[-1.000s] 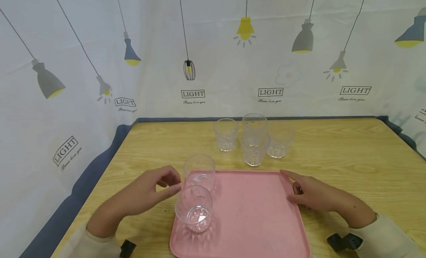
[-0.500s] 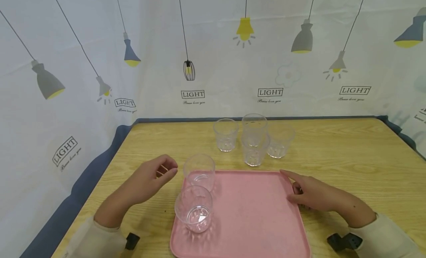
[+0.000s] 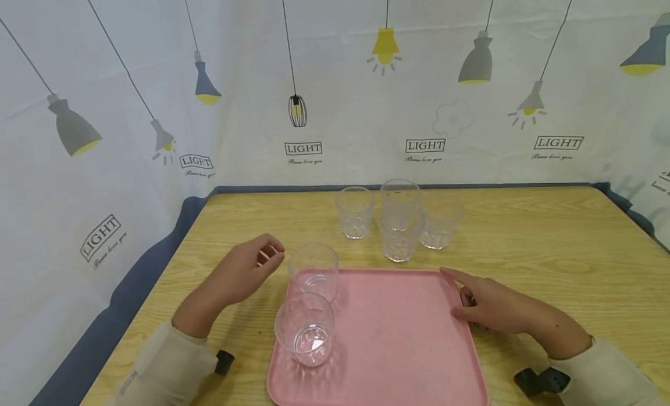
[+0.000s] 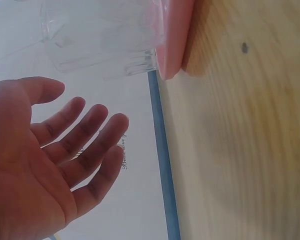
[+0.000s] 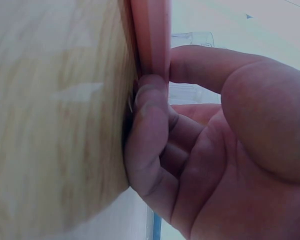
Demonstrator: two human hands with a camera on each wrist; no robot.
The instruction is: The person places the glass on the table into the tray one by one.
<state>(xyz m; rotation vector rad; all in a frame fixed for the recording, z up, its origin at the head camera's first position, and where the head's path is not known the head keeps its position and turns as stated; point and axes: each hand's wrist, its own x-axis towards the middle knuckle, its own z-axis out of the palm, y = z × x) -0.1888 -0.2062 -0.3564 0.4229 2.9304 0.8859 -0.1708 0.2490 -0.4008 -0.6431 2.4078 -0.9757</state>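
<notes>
A pink tray (image 3: 398, 336) lies on the wooden table in the head view. Two clear plastic cups stand along its left side, a front cup (image 3: 305, 330) and one behind it (image 3: 314, 272). My right hand (image 3: 494, 304) holds the tray's right edge; the right wrist view shows the thumb over the rim (image 5: 152, 40) and curled fingers against its side. My left hand (image 3: 243, 272) hovers left of the rear cup, holding nothing. In the left wrist view its fingers (image 4: 92, 145) are loosely bent, apart from the cups and the tray edge (image 4: 175, 40).
Beyond the tray, several more clear cups stand grouped, among them a left one (image 3: 356, 214) and a right one (image 3: 441, 223). A white curtain (image 3: 361, 121) printed with lamps hangs behind and left of the wooden table (image 3: 549, 237).
My left hand has drawn away from the cups on the tray and moved farther back over the table. The right hand, the tray and the cups have stayed in place.
</notes>
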